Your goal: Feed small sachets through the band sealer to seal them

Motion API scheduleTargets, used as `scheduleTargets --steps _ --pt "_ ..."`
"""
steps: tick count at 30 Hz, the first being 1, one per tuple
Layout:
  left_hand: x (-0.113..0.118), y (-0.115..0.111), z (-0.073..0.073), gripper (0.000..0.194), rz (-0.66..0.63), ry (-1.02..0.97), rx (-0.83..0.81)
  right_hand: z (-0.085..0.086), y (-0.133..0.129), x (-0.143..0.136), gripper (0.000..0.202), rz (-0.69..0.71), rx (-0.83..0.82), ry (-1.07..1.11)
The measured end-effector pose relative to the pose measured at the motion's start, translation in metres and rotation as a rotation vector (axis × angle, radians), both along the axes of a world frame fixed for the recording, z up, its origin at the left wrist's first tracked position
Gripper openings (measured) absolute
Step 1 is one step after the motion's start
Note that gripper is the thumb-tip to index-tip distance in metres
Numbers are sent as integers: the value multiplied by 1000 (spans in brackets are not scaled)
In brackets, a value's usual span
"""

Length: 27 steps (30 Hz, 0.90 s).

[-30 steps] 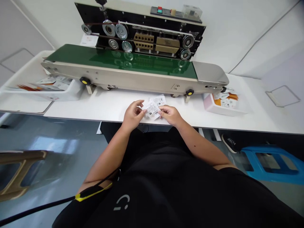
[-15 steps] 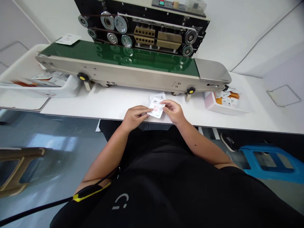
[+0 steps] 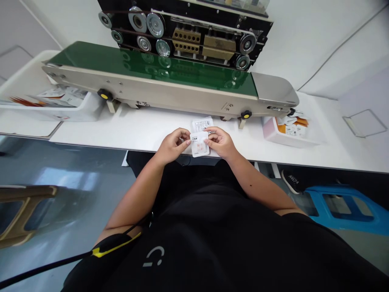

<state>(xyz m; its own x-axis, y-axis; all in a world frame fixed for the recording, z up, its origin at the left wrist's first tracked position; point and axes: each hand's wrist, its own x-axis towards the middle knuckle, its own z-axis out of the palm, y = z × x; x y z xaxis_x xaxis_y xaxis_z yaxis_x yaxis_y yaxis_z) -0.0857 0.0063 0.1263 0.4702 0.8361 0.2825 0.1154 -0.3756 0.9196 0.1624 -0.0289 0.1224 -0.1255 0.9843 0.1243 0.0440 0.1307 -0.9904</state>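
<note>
A small white packet [image 3: 199, 146] with black print and a faint reddish mark is held up near the table's front edge. My right hand [image 3: 224, 142] pinches its right side between thumb and fingers. At its upper left edge is my left hand [image 3: 174, 146], fingers curled and thumb against the packet. Behind it, one or more similar printed packets [image 3: 203, 123] lie on the white tabletop, partly covered by the held one.
A sealing machine [image 3: 194, 30] with rollers stands behind a green conveyor belt [image 3: 106, 59]. White bins with packets stand at left [image 3: 94, 107] and right [image 3: 270, 132]. A blue stool [image 3: 316, 202] and a brown stool [image 3: 27, 198] are below the table.
The held packet has turned more upright and come slightly nearer, showing more of the packets behind. My left fingers have drawn up to its edge. The packet at the belt's left end is gone from it.
</note>
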Motion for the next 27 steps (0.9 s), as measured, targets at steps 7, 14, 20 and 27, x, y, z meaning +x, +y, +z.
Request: scheduleTargets --steps 7,14,20,27 --pt "0 -4 5 33 29 76 -27 3 -2 2 42 66 34 -93" --pt "0 -6 10 32 1 108 -29 0 0 1 29 -15 -8 -92" --pt "1 -6 11 31 11 101 -32 4 2 -2 35 7 -45 -64" --pt "0 -6 10 32 49 63 -43 1 2 4 35 46 -7 -127"
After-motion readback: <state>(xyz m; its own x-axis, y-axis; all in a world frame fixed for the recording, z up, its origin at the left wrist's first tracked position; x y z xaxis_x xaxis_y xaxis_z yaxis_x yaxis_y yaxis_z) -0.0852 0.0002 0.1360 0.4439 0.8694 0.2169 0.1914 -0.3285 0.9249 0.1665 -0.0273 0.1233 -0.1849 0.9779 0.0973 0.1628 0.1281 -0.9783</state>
